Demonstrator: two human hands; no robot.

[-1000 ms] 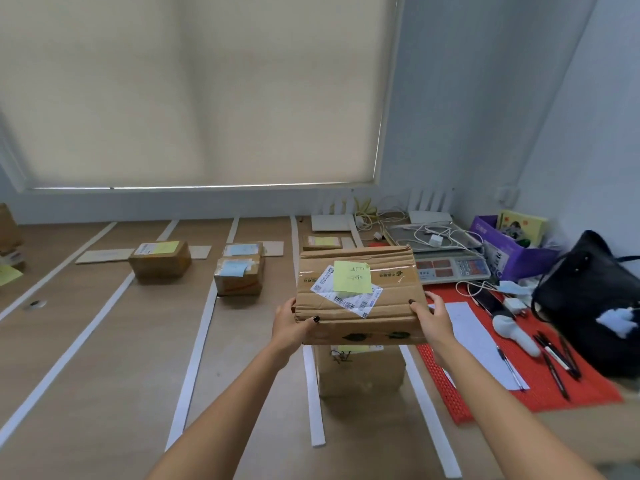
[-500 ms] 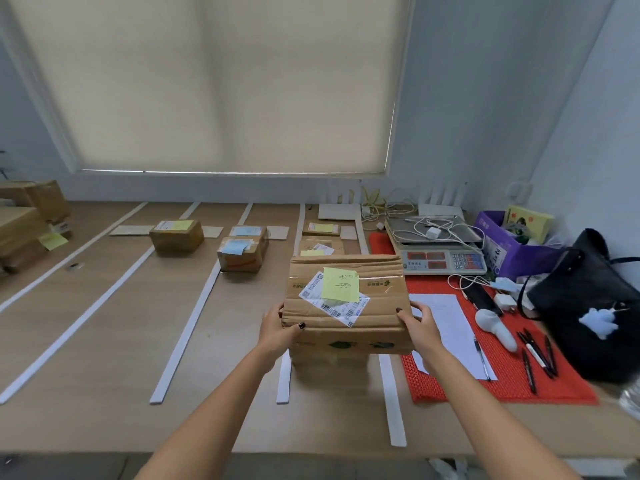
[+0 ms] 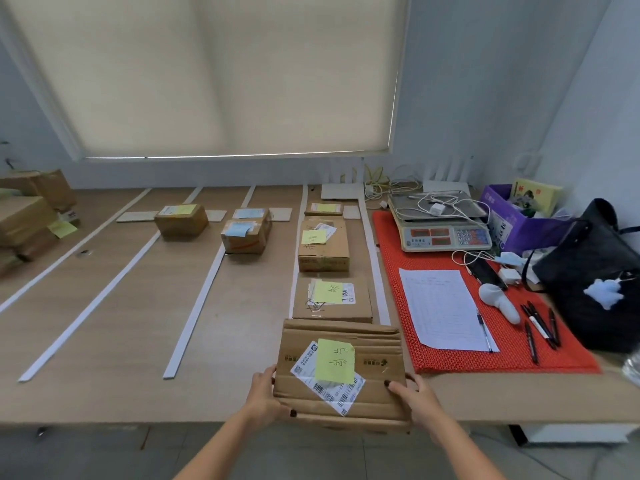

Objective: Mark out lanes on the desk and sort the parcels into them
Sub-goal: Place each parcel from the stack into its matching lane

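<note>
Parcel (image 3: 341, 372) underside, fingers (image 3: 268, 370) seemingly hidden

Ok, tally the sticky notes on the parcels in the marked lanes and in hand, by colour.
Yellow: 5, on the held box, the three rightmost-lane parcels, and the far-left one
Blue: 2
Total: 7

- Big window (image 3: 225, 74) w/ cream roller blind pulled down; thin strip of daylight at its bottom edge.
- Walls (image 3: 485, 81) pale blue-grey; right wall meets back wall in a corner.
- Long wood-top desk (image 3: 104, 375) runs along under the window.
- Grey floor (image 3: 104, 455) below desk's front edge.
- Light soft, diffuse thru the blind.
</note>
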